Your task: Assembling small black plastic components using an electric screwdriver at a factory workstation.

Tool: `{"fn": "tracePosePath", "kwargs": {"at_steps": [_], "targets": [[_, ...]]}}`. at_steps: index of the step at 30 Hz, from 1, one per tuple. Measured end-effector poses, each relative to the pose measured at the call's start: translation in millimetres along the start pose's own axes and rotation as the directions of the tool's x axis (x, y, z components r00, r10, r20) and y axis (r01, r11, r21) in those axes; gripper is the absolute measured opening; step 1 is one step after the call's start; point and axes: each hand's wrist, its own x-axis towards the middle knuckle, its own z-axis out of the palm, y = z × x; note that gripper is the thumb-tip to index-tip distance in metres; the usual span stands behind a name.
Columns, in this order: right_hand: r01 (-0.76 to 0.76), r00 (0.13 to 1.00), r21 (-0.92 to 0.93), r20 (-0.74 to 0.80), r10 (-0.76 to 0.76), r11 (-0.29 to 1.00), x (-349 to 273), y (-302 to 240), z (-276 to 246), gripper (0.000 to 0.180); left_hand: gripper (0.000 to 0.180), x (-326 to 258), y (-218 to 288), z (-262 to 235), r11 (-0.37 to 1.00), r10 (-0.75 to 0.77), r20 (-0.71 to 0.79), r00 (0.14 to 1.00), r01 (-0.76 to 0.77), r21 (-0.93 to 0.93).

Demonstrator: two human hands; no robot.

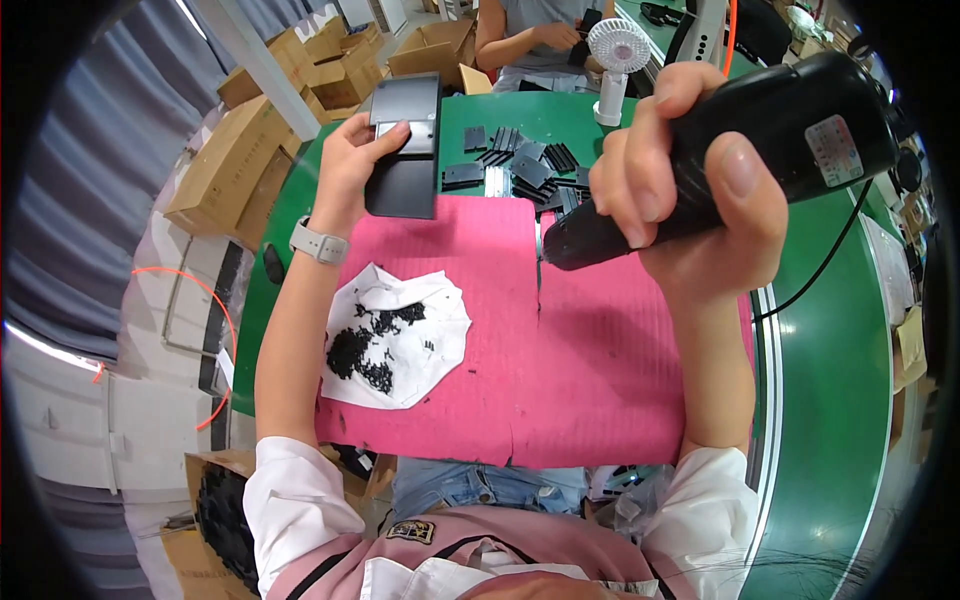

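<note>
From where I stand, the person's left hand (345,165) holds a flat, black, rectangular plate with a silvery grey band across its middle (402,188); the thumb lies on the grey band, and the grip is narrow, near the far left edge of a bright pink, ribbed mat (590,380). The right hand (715,245) is closed around a thick, black, handheld tool with a tapered nose (790,110), which is raised over the right part of the mat, the nose pointing to the left. Whether the nose touches something, I cannot tell. On the left part of the mat lies a white, creased sheet (425,365) with many tiny black pieces (350,352) in heaps. Beyond the mat, flat black parts (535,168) lie piled on the green table (830,330), near a small white fan (612,82).
</note>
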Motion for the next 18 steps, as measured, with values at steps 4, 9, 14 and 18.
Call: {"fn": "tracePosePath", "kwargs": {"at_steps": [4, 9, 14, 18], "targets": [[0.017, 0.999, 0.001, 0.046, -0.017, 1.000, 2, 1, -2, 0.043, 0.026, -30, 3, 19, 0.997, 0.079, 0.024, 0.997, -0.079, -0.017], [0.008, 0.984, 0.186, 0.176, -0.041, 0.983, 2, 20, 5, 0.041, 0.031, -82, -16, 57, 0.946, -0.324, 0.365, 0.873, 0.293, 0.140], [-0.202, 0.967, 0.014, 0.161, 0.197, 0.979, -3, 52, 8, 0.035, 0.044, -81, -56, 53, 0.931, -0.107, 0.347, 0.932, -0.028, 0.363], [-0.248, 0.956, 0.025, 0.167, 0.240, 0.969, -11, 75, 3, 0.033, 0.044, -79, -60, 49, 0.913, -0.257, 0.382, 0.888, 0.093, 0.396]]}}
